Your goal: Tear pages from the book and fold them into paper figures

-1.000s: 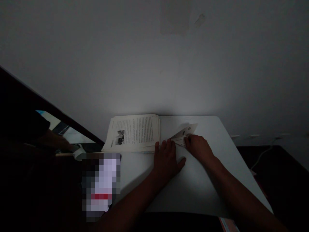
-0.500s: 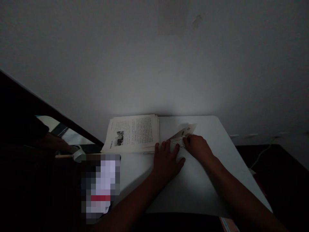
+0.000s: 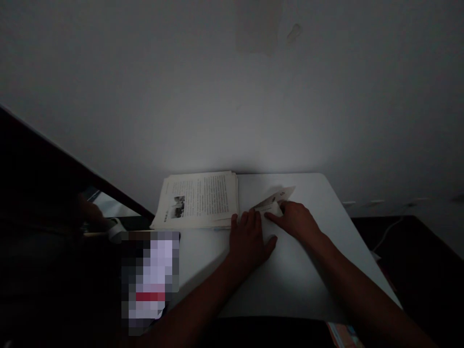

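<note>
A partly folded sheet of printed paper (image 3: 270, 207) lies on the white table (image 3: 300, 290), its pointed far corner tilted up off the surface. My left hand (image 3: 250, 239) rests flat with fingers stretched out, the fingertips at the paper's left end. From the right, my right hand (image 3: 293, 220) grips the paper's folded edge, thumb along the near side and fingers bent behind it. Left of both hands is a stack of printed pages (image 3: 199, 198), its top sheet carrying text and a small dark photo.
A grey wall (image 3: 232, 106) rises behind the table. At the left, another person's hand (image 3: 92, 215) is near a white roll-like object (image 3: 116, 229). A blurred-out bright item (image 3: 155, 275) sits by the table's left edge. A cable (image 3: 387, 232) hangs at the right.
My right thumb has slid left along the paper's folded edge and stretched out. My left hand stays nearly where it was. The other person's arm at the left has shifted.
</note>
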### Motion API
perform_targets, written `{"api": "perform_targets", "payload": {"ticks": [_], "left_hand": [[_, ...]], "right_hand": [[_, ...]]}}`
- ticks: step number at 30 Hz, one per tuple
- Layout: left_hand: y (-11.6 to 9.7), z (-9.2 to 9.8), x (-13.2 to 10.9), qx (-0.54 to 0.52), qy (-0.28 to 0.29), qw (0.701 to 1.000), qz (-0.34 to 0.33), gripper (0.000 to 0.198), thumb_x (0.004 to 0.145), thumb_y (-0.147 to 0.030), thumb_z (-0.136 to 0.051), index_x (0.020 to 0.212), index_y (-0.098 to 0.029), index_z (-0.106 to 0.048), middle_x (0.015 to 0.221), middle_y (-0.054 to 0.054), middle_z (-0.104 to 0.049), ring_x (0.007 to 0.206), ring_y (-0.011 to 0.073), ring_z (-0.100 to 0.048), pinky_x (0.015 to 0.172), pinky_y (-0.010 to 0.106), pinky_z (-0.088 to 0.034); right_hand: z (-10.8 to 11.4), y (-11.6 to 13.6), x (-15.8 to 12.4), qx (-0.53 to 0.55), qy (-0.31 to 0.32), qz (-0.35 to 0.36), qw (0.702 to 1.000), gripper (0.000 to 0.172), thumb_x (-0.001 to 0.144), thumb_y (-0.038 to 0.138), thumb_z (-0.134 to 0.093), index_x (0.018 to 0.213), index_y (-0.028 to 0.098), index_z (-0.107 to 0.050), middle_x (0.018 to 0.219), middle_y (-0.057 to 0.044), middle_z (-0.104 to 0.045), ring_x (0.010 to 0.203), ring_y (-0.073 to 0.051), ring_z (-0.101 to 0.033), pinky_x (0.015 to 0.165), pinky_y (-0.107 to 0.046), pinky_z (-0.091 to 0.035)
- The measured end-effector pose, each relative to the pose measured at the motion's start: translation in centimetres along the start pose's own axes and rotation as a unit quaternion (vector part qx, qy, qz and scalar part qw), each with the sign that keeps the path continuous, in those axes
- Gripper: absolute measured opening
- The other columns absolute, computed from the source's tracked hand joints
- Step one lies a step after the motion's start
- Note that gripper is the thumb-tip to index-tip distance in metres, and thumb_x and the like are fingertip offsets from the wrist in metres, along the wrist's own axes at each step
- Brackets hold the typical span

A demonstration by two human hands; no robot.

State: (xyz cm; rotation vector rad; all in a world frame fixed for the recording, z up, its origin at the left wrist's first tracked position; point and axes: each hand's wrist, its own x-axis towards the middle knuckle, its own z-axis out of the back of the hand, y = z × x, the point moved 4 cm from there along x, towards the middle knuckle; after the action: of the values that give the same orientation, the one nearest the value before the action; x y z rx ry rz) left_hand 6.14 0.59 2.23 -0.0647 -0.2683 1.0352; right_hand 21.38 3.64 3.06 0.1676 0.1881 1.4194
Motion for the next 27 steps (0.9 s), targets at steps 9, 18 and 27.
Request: {"api": "perform_targets", "payload": {"ticks": [9,18,27], "left_hand": [[0.1,-0.1,0.0,-0.001,-0.006,1.000,0.002,0.068,0.082,-0.058,-0.041,0.131,-0.012,-0.041,0.137,0.016,-0.043,0.123,0.0318,-0.038,0.106,0.055,-0.019],[0.1,0.0,0.0,0.000,-0.008,1.000,0.006,0.068,0.081,-0.058,-0.043,0.131,-0.013,-0.042,0.137,0.016,-0.044,0.123,0.0321,-0.038,0.107,0.054,-0.018],[0.1,0.0,0.0,-0.003,-0.009,1.000,0.007,0.067,0.081,-0.058,-0.043,0.130,-0.013,-0.042,0.136,0.015,-0.044,0.123,0.0318,-0.038,0.106,0.054,-0.018]], "right_hand": [[0.0,-1.1,-0.4,0.014,0.024,0.005,1.000,0.043,0.073,0.059,-0.056,0.074,0.017,-0.065,0.078,-0.011,-0.069,0.068,-0.024,-0.064,0.056,-0.031,-0.039],[-0.2,-3.0,-1.0,0.042,0.032,0.004,0.999,0.039,0.070,0.058,-0.060,0.072,0.019,-0.065,0.076,-0.008,-0.070,0.068,-0.022,-0.064,0.060,-0.030,-0.043],[0.1,-4.3,-2.1,0.075,0.052,-0.004,0.996,0.034,0.070,0.055,-0.060,0.071,0.021,-0.065,0.074,-0.005,-0.068,0.068,-0.020,-0.063,0.063,-0.030,-0.045]]}}
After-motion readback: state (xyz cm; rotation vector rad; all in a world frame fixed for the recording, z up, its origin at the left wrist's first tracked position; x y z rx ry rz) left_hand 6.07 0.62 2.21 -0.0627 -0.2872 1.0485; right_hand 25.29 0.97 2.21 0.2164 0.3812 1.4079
